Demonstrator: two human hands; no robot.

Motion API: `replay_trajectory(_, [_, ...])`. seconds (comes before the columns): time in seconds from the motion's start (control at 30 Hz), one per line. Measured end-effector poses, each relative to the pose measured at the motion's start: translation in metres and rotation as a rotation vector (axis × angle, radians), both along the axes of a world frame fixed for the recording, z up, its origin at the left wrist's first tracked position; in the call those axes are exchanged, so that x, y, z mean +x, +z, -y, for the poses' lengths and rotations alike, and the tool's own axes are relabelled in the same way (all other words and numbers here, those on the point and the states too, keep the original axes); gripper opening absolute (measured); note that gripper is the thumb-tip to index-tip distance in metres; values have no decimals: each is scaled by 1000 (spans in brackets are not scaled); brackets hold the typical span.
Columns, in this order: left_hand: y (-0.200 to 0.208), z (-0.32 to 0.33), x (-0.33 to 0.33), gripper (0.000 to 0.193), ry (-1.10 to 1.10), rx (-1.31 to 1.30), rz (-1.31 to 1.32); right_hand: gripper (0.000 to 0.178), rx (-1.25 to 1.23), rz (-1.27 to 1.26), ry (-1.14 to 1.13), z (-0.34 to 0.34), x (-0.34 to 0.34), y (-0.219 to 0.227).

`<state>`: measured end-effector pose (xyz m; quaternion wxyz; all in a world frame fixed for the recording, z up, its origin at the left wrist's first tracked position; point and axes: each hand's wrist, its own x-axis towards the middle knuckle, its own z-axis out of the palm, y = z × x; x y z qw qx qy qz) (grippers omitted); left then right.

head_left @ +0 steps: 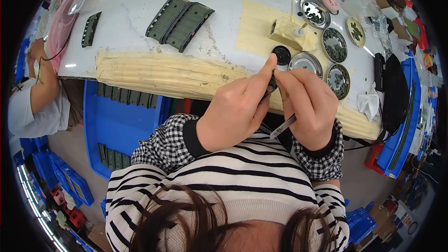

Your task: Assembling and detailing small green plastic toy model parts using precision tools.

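Over the table's near edge, my left hand [233, 109] is closed on a small dark green part [270, 86], held up between thumb and fingers. Much of that part is hidden by the fingers. Right against it, the fingertips of my right hand [311, 105] are pinched together. A flat metal tool, seemingly tweezers [283, 127], sticks out below the right palm; its working tip is hidden. Just beyond my fingertips are a small round black container [281, 55] and a shiny metal dish [318, 66]. To the far left, ribbed dark green panels [179, 24] lie on the white table.
Metal dishes with small green pieces [334, 45] and a yellow oval dish [355, 31] stand at right. A yellow-taped block [285, 33] sits behind. Padding [163, 72] lines the table edge. A blue tray [123, 123] holds green parts below left; another person's arm [42, 81] is beyond it.
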<state>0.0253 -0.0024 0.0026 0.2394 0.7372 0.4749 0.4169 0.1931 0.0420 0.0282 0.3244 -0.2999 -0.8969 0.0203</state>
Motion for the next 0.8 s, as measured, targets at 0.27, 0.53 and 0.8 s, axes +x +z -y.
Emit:
replay_trajectory(0.27, [0,0,-1,71,-55,-58,-9,33,32,65,44,-6,3,3])
replay_trajectory(0.53, [5,-2,2,68,-9,-36,31,38,-161,-109,82,-9,6,3])
replay_trajectory(0.8, [5,-5,1,66,8,-8,67,27,-236,-282,6,-4,-1,2])
